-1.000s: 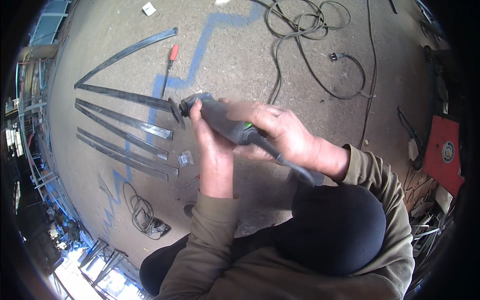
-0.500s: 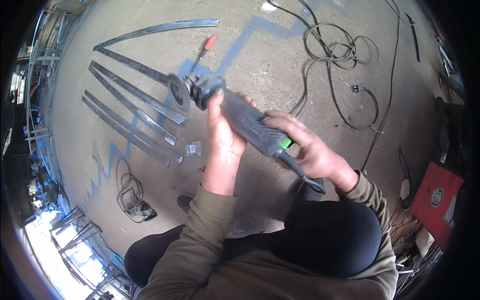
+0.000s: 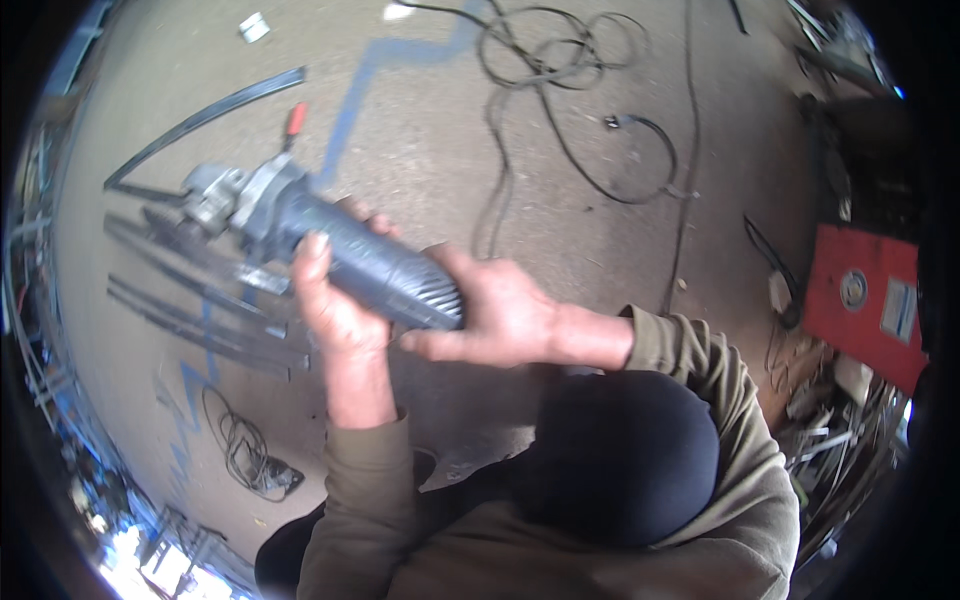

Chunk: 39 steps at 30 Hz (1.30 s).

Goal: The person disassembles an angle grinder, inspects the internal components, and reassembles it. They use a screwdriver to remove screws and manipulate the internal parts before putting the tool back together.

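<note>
An angle grinder (image 3: 365, 262) with a dark body and grey metal head is held up before me, its head toward the left. My left hand (image 3: 345, 300) wraps round the body near the head, thumb on top. At the rear end my right hand (image 3: 495, 312) grips the housing, its palm covering the back and the cord end. The disc (image 3: 175, 235) at the head is blurred. Behind and below the head lie several dark metal strips (image 3: 195, 325) on the floor. A red-handled screwdriver (image 3: 295, 120) lies just beyond the grinder head.
A long black cable (image 3: 540, 75) lies looped on the floor at the far right, with a plug (image 3: 613, 122) near it. A red panel (image 3: 865, 305) stands at the right beside scrap. A coiled cord (image 3: 245, 455) with a dark device lies at the lower left.
The grinder has turned over and come closer, moving left in view. My right hand has shifted round its rear end. The view has swung to the right.
</note>
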Motion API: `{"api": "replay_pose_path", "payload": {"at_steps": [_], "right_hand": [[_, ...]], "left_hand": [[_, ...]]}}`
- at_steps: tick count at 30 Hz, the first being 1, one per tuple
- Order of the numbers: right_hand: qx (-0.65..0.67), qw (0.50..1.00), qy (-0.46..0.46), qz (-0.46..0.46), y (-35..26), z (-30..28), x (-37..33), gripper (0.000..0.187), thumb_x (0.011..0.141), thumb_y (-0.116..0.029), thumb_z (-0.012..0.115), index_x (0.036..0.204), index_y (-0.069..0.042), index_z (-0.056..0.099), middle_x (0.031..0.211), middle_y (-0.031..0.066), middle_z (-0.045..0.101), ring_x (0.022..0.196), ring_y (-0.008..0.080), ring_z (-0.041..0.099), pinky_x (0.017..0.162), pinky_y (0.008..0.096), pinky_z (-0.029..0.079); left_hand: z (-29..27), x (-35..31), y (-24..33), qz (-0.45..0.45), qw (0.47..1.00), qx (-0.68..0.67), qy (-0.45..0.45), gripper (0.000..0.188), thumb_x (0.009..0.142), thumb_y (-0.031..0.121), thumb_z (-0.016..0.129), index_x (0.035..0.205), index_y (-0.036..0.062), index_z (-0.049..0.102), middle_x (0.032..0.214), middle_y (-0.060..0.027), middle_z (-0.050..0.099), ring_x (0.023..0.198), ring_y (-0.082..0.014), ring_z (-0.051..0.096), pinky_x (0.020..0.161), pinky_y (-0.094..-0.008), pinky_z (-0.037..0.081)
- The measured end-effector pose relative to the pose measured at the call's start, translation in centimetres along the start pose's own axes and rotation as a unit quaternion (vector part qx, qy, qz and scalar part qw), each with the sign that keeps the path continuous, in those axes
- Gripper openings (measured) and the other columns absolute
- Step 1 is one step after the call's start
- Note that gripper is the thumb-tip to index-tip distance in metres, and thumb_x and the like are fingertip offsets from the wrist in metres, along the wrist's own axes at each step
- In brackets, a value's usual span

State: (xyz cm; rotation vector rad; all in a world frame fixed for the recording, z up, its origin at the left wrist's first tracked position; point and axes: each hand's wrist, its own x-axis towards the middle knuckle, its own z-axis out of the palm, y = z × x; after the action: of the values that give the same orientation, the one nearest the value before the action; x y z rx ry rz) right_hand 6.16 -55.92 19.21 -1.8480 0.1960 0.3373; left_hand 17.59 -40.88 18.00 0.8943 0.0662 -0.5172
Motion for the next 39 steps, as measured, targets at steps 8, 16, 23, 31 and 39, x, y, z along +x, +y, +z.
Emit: {"api": "replay_pose_path", "payload": {"at_steps": [8, 16, 23, 31, 39], "right_hand": [[-0.082, 0.969, 0.197, -0.124, 1.6, -0.1, -0.3, 0.079, 0.086, -0.051, 0.08, 0.134, 0.004, 0.05, 0.099, 0.0258, 0.075, 0.083, 0.0449, 0.075, 0.077, 0.0483, 0.063], [-0.16, 0.927, 0.311, 0.133, 16.0, -5.5, -3.0, 0.025, 0.097, -0.017, 0.074, 0.121, -0.009, 0.074, 0.116, 0.0152, 0.076, 0.101, 0.0289, 0.077, 0.087, 0.0399, 0.064], [-0.233, 0.884, 0.362, 0.18, 28.2, -6.1, -4.4, 0.019, 0.097, -0.019, 0.07, 0.113, -0.01, 0.075, 0.115, 0.0167, 0.073, 0.105, 0.0399, 0.07, 0.09, 0.0467, 0.057], [-0.137, 0.91, 0.351, 0.171, 23.6, -6.9, -3.4, 0.015, 0.1, -0.015, 0.069, 0.111, -0.005, 0.068, 0.105, 0.0213, 0.071, 0.098, 0.0391, 0.072, 0.086, 0.0442, 0.058], [0.346, 0.932, 0.033, -0.1, 4.8, -2.8, -1.0, 0.012, 0.099, -0.002, 0.075, 0.112, -0.003, 0.074, 0.107, 0.0023, 0.073, 0.094, 0.0081, 0.067, 0.083, 0.0257, 0.056]], "left_hand": [[3.6, -1.0, -1.4, 0.007, 0.996, 0.083, -0.024, 0.064, 0.096, 0.04, 0.079, 0.137, 0.0005, 0.049, 0.121, -0.0152, 0.06, 0.115, -0.0296, 0.064, 0.105, -0.0496, 0.056], [-1.3, 3.2, -1.5, -0.195, 0.97, -0.136, 0.042, 0.037, 0.099, 0.027, 0.072, 0.114, -0.0048, 0.06, 0.106, -0.0163, 0.066, 0.103, -0.0268, 0.067, 0.1, -0.0423, 0.058], [-3.9, 4.6, -0.8, -0.247, 0.93, -0.266, 0.064, 0.044, 0.094, 0.018, 0.076, 0.122, -0.0097, 0.057, 0.11, -0.0205, 0.065, 0.104, -0.0284, 0.067, 0.096, -0.0382, 0.061], [-5.0, 4.9, -1.5, -0.263, 0.839, -0.454, 0.143, 0.046, 0.087, 0.013, 0.078, 0.123, -0.008, 0.059, 0.111, -0.0193, 0.064, 0.107, -0.0308, 0.067, 0.096, -0.0435, 0.062], [-4.1, 4.6, -2.7, -0.257, 0.879, -0.389, 0.103, 0.048, 0.094, 0.031, 0.072, 0.12, -0.0065, 0.058, 0.111, -0.0195, 0.065, 0.104, -0.0273, 0.068, 0.097, -0.0378, 0.062]]}}
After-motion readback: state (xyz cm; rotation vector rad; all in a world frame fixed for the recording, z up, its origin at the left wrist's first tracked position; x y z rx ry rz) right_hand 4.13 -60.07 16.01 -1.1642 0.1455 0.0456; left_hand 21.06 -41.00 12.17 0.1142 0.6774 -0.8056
